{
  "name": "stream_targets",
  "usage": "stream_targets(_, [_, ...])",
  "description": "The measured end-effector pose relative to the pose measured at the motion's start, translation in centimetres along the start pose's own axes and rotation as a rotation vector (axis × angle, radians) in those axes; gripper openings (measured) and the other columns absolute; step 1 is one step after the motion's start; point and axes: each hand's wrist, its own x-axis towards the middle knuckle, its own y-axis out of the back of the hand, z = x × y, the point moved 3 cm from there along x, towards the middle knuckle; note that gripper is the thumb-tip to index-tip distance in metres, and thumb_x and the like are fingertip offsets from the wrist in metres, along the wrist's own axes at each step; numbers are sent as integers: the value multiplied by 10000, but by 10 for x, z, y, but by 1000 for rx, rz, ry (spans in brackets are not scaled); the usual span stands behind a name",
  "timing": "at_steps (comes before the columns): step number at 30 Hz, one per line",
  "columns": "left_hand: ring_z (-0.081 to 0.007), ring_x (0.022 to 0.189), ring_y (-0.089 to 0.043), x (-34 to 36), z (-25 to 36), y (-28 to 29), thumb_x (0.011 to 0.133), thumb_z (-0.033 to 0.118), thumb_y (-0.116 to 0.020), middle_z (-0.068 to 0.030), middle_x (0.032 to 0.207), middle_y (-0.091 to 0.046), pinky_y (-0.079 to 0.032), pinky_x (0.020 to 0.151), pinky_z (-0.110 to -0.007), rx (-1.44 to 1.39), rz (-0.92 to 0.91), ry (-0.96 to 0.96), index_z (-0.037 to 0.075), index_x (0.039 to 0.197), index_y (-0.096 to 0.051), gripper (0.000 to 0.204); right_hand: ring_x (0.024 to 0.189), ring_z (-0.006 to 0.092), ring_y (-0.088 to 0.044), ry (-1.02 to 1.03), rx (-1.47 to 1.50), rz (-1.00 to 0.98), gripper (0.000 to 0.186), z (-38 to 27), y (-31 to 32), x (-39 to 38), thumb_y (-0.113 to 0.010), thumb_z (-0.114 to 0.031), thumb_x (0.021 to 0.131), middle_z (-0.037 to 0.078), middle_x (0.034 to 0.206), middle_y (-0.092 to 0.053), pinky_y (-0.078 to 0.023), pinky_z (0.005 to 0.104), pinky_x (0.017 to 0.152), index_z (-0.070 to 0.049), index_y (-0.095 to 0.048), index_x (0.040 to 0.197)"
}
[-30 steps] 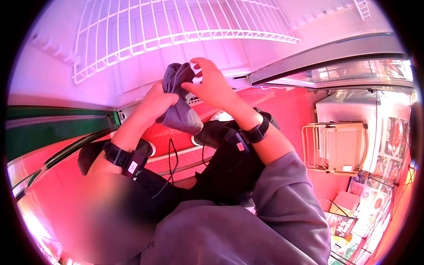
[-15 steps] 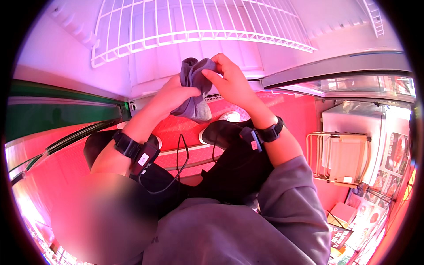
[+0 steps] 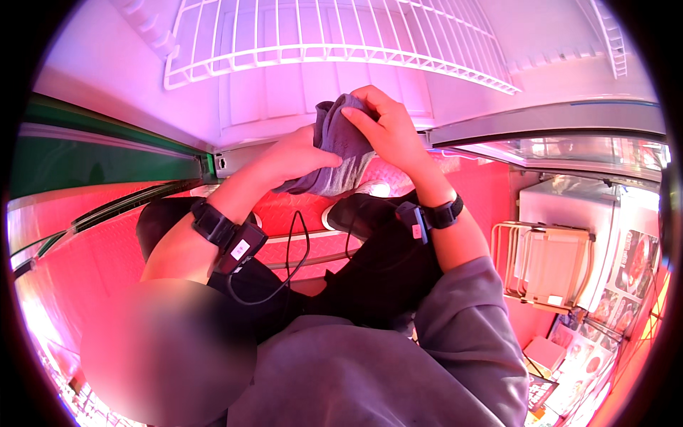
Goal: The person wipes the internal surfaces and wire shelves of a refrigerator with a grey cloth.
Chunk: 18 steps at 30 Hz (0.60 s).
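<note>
A grey cloth [image 3: 343,135], folded over on itself, hangs between my two hands in front of the open fridge cabinet. My left hand [image 3: 299,154] grips its lower left side, thumb lying across the front. At the cloth's upper right edge, my right hand [image 3: 388,124] pinches the fabric between thumb and fingers. The cloth's lower end droops below my left hand, and its back side is hidden. Above the hands runs the front rail of a white wire shelf [image 3: 334,51], apart from the cloth.
A green door panel [image 3: 107,160] stands at the left, a glass door [image 3: 562,146] at the right. A folded stool [image 3: 555,267] leans by a white box [image 3: 569,196] at the right. Below lies a red floor [image 3: 341,250]; a black cable [image 3: 288,267] loops over my lap.
Both hands and the cloth have shifted slightly right in the picture. The cloth is now spread wider and folded more flatly between them. The view has tilted a little, so the shelf sits higher.
</note>
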Motion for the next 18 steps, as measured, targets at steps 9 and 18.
stream_targets(9, [-186,1076,-627,-3,7,-5,776,3,-505,-109,1158,-649,-460,962,-329,71,49,-55,39,1347,-509,572,779,163,-627,81,-128,8,286,5,4,5,-707,-127,861,130,905,-673,-511,318,721,-1,-613,1099])
stream_targets(18, [-240,1037,-638,2,-8,-3,788,65,-554,-152,1108,-652,-463,936,-347,298,50,36,16,1307,-534,522,884,164,-645,-122,-42,-410,368,21,12,4,-735,-79,828,116,994,-686,-519,310,772,6,-604,1162])
